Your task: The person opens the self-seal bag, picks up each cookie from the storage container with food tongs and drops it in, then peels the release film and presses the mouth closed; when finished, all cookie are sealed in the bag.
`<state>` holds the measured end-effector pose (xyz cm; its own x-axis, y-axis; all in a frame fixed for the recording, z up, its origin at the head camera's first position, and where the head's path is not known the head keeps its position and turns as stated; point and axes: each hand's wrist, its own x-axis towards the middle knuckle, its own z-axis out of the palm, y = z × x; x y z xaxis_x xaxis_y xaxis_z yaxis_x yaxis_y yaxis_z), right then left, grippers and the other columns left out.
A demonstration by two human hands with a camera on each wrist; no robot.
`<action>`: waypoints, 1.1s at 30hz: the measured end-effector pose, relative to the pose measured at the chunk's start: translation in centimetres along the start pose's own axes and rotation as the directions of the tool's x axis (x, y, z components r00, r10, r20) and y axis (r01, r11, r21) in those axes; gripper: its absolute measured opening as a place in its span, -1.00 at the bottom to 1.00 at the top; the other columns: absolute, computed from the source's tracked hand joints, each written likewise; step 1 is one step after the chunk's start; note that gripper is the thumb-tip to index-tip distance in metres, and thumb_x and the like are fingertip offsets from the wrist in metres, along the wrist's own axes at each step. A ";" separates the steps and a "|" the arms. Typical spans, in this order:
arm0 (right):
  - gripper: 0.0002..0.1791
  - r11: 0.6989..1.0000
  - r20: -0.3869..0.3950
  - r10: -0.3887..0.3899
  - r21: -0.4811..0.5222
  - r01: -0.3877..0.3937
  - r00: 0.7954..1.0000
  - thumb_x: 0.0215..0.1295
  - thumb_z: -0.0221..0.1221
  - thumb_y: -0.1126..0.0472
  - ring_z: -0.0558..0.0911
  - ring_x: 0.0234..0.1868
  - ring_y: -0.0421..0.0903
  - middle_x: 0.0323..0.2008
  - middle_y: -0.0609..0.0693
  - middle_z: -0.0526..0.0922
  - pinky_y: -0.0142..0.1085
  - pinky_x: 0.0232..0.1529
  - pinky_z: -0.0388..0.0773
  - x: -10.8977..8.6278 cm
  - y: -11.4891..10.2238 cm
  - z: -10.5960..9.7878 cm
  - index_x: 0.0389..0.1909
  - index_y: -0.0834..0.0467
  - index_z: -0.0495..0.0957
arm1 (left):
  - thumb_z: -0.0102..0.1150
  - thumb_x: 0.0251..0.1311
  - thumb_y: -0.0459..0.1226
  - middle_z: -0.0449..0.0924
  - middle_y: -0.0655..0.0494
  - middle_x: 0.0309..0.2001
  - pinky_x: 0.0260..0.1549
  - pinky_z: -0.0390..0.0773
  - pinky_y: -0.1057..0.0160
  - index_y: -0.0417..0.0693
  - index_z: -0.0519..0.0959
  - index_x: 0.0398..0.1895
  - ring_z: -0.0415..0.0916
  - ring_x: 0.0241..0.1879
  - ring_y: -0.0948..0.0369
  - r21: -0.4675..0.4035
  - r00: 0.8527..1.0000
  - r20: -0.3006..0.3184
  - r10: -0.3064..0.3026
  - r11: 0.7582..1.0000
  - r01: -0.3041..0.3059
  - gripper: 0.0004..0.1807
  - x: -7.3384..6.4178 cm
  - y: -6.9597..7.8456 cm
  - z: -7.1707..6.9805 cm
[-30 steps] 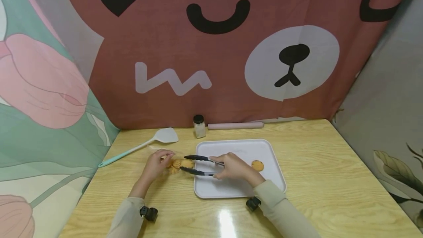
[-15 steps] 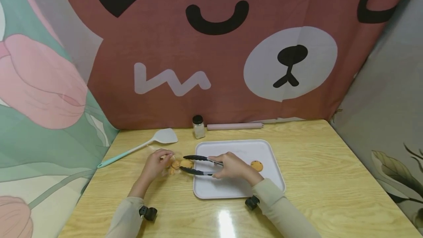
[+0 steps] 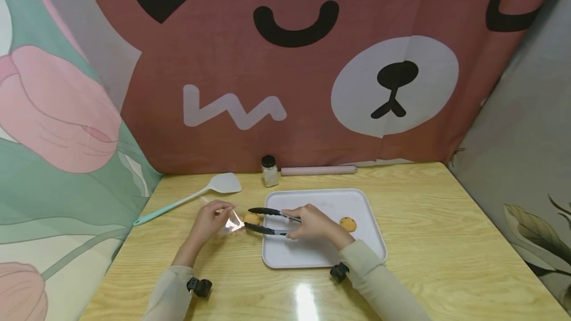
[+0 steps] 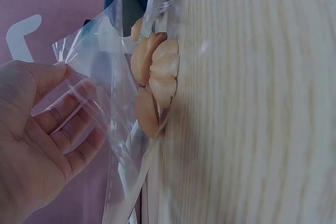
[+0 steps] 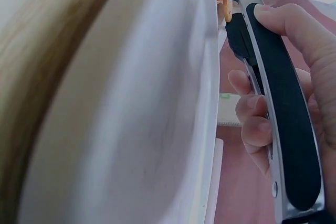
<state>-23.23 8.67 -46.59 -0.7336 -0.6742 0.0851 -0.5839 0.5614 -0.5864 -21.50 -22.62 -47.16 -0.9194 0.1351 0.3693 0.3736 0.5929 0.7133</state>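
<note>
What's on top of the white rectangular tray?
One round golden cookie with dark specks lies toward the right side of the tray. In the head view, the right hand, holding black-and-silver tongs, hides part of the tray's middle; anything beneath can't be seen.

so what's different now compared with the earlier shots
Very little: the bag's film now catches a bright glare in the head view, hiding the cookies that showed there before. No clear move, nothing newly gripped or released: the left hand still pinches the bag, the right hand still holds the tongs. The tray, spatula and jar stayed put.
</note>
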 end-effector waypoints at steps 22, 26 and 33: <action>-0.30 1.000 0.017 -0.005 0.006 0.005 1.000 -0.03 0.42 0.08 0.44 -0.56 -0.33 -0.16 0.05 0.70 -0.49 -0.53 0.36 0.4 -0.7 0.2 0.20 0.12 0.48 | 0.18 0.23 -0.36 0.63 -0.06 -0.18 -0.22 0.60 0.06 -0.19 0.67 -0.23 0.56 -0.14 0.00 0.017 0.999 0.028 -0.044 0.999 0.043 -0.87 0.3 0.1 0.1; -0.29 1.000 0.024 -0.003 0.014 0.003 1.000 -0.02 0.41 0.07 0.13 -0.73 -0.34 -0.19 0.06 0.71 -0.49 -0.65 0.21 1.1 -1.1 0.2 0.22 0.12 0.46 | 0.19 0.22 -0.37 0.64 -0.07 -0.18 -0.24 0.61 0.06 -0.19 0.68 -0.24 0.56 -0.14 -0.01 0.033 1.000 0.016 -0.010 0.999 0.010 -0.88 0.4 0.1 0.3; -0.30 1.000 0.015 0.014 0.007 -0.014 1.000 -0.01 0.41 0.07 0.17 -0.71 -0.35 -0.16 0.07 0.70 -0.48 -0.60 0.24 2.1 -1.6 0.4 0.21 0.13 0.47 | 0.19 0.22 -0.38 0.64 -0.07 -0.19 -0.27 0.61 0.11 -0.20 0.67 -0.25 0.56 -0.14 -0.02 0.021 1.000 0.009 -0.011 1.000 0.011 -0.89 0.3 0.1 0.2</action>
<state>-23.73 6.17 -45.77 -0.7364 -0.6735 0.0643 -0.5710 0.5677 -0.5929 -21.80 -22.39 -47.07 -0.9245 0.1355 0.3562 0.3610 0.6111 0.7044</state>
